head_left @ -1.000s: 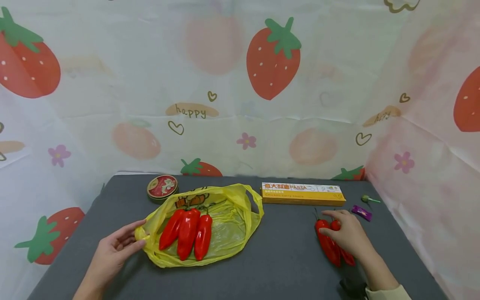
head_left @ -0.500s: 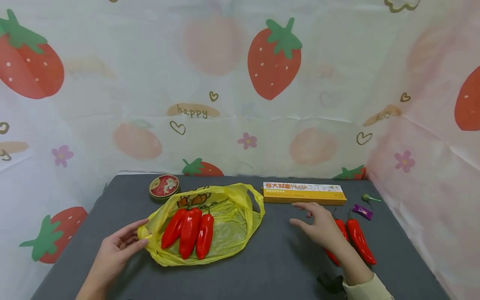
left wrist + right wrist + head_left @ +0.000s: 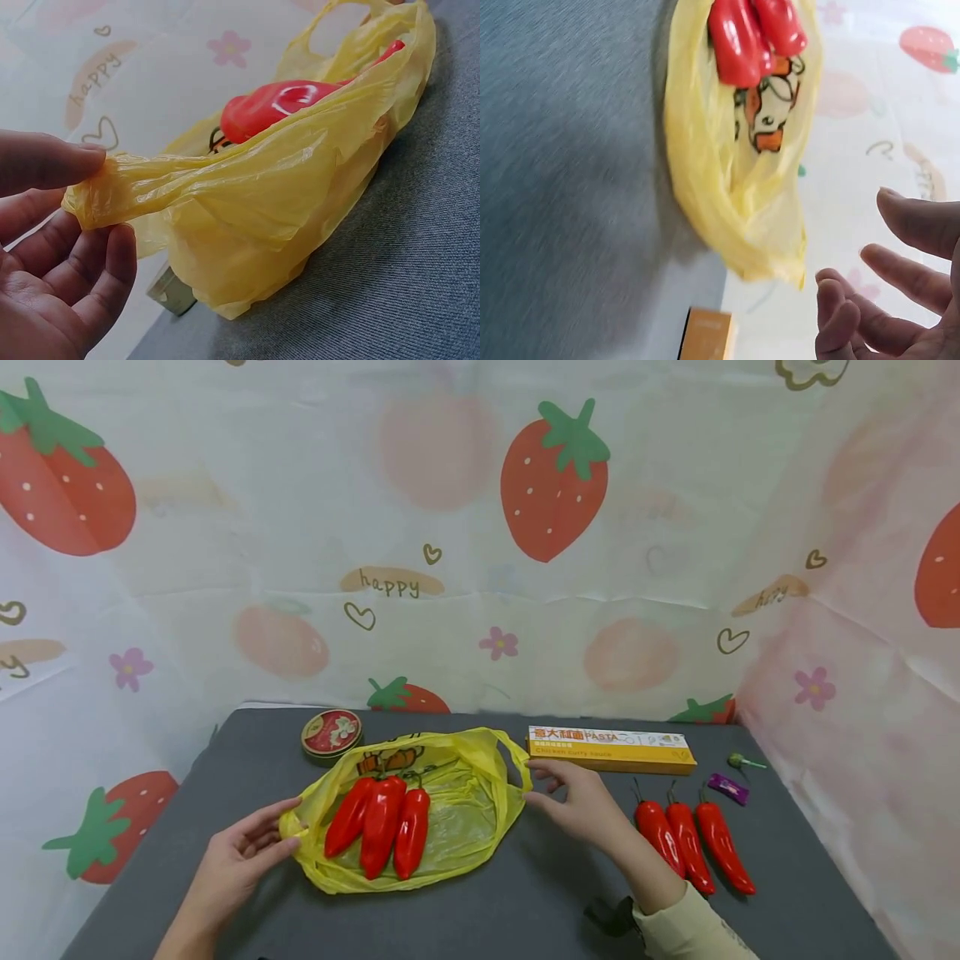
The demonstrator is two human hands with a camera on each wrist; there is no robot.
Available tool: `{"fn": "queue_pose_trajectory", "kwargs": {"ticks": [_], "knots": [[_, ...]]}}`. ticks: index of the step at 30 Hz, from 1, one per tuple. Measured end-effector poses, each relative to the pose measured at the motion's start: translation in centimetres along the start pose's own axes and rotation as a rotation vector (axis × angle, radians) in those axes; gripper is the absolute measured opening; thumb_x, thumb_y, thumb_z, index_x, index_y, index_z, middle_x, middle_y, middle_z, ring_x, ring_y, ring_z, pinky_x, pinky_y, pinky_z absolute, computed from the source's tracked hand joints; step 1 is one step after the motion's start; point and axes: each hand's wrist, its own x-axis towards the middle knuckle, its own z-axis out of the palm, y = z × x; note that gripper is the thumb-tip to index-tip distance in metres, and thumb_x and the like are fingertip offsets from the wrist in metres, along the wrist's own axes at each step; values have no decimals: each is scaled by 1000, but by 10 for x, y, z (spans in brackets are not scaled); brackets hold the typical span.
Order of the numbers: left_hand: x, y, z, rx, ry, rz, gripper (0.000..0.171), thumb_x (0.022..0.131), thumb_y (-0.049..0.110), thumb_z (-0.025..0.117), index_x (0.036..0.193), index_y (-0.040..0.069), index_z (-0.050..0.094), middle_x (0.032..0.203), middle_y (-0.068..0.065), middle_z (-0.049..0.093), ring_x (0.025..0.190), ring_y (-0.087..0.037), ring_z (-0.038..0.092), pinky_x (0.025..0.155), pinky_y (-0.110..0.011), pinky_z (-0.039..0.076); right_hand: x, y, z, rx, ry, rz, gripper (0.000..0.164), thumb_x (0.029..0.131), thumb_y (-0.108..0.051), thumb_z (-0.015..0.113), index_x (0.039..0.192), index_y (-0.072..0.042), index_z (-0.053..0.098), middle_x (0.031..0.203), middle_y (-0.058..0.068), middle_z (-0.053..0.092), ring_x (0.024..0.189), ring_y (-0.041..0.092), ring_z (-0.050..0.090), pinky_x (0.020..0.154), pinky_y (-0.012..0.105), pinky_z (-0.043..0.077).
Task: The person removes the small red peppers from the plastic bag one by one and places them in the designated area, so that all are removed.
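Note:
A yellow plastic bag lies on its side with its mouth spread. Three red peppers rest side by side inside it. My left hand pinches the bag's left handle between thumb and fingers; the left wrist view shows the gathered plastic in that grip. At the bag's right handle, my right hand reaches in with thumb and fingers spread. The right wrist view shows a gap between those fingers and the plastic.
Three more red peppers lie right of my right forearm. A pasta box stands behind the right hand, a round red tin behind the bag. A purple wrapped packet and a small green item lie far right.
My right hand has moved left, from over the right-hand peppers to the bag's right handle, leaving the three peppers uncovered. The left hand keeps its hold on the bag.

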Motion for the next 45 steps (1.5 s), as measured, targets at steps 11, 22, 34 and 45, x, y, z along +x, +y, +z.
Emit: {"fn": "queue_pose_trajectory", "kwargs": {"ticks": [11, 22, 34, 45], "knots": [[-1, -1, -2, 4, 12, 7, 54, 95, 21, 72, 142, -1, 55, 117, 20, 67, 95, -4, 66, 79, -20, 58, 27, -23, 22, 112, -121, -30, 48, 92, -28, 76, 136, -15, 63, 125, 15, 68, 106, 28, 68, 81, 40, 59], [-2, -1, -1, 11, 10, 15, 53, 95, 20, 72, 141, -1, 55, 116, 20, 67, 94, -4, 66, 79, -19, 58, 61, -39, 53, 210, -287, -43, 44, 93, -30, 75, 134, -18, 65, 130, 17, 65, 111, 31, 67, 81, 36, 59], [-1, -3, -2, 1, -2, 16, 53, 96, 20, 71, 142, -1, 54, 117, 19, 67, 95, -4, 67, 80, -19, 58, 84, -47, 95, 230, -390, 43, 51, 89, -30, 79, 134, -12, 66, 128, 19, 66, 117, 32, 62, 84, 39, 58], [-1, -3, -2, -3, -3, 21, 53, 96, 19, 71, 142, -2, 54, 118, 18, 68, 95, -4, 67, 80, -20, 58, 92, -56, 121, 239, -469, 164, 53, 86, -27, 82, 133, -11, 66, 118, 13, 69, 76, 27, 64, 68, 39, 57]]}}
